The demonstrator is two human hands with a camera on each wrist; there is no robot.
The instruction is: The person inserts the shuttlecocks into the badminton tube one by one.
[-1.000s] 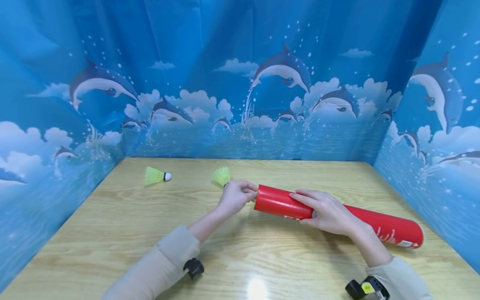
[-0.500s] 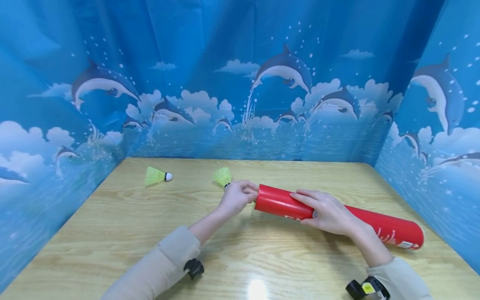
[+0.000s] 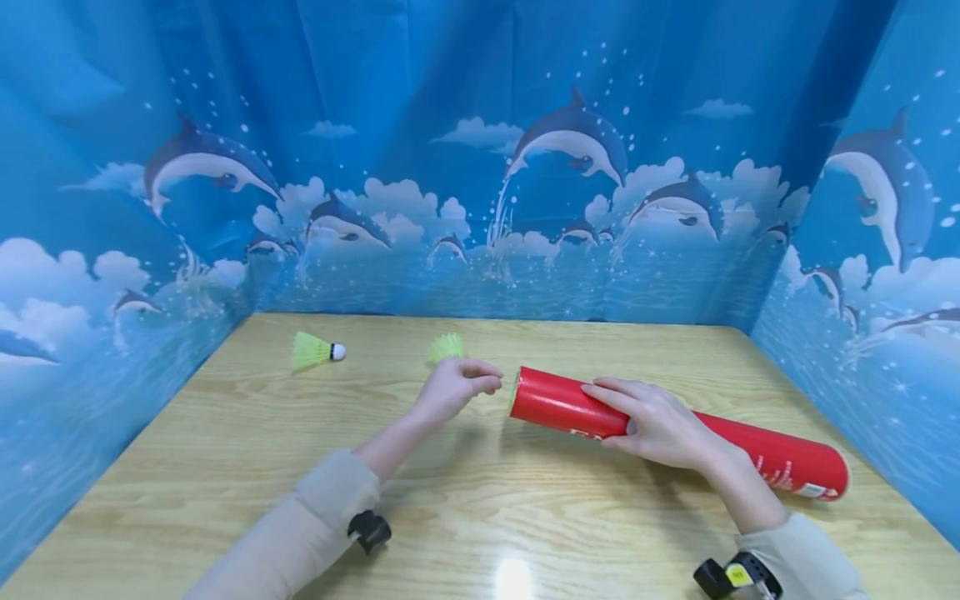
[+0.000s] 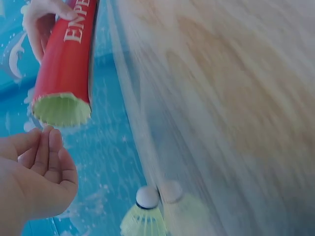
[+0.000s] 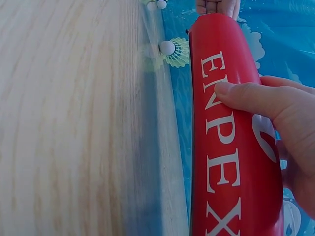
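Note:
My right hand (image 3: 660, 421) grips a red shuttlecock tube (image 5: 224, 123) around its middle, thumb on one side and fingers over the other. The tube lies slanted, its mouth raised towards the left and its far end low at the right. Pale green shuttlecock skirt (image 4: 61, 109) fills the mouth in the left wrist view. Just off that mouth is my left hand (image 3: 453, 390), fingers loosely bent with the thumb near the fingertips and nothing between them. Behind it, a yellow-green shuttlecock (image 3: 447, 346) is partly covered by the hand in the head view.
Another yellow-green shuttlecock (image 3: 315, 352) with a white cork lies on its side at the back left of the wooden table (image 3: 300, 467). Blue dolphin-printed curtains (image 3: 390, 167) stand behind the table and along both sides.
My left hand has drawn back leftward from the tube's mouth, leaving a small gap, and covers more of the near shuttlecock. The right hand and tube have stayed in place.

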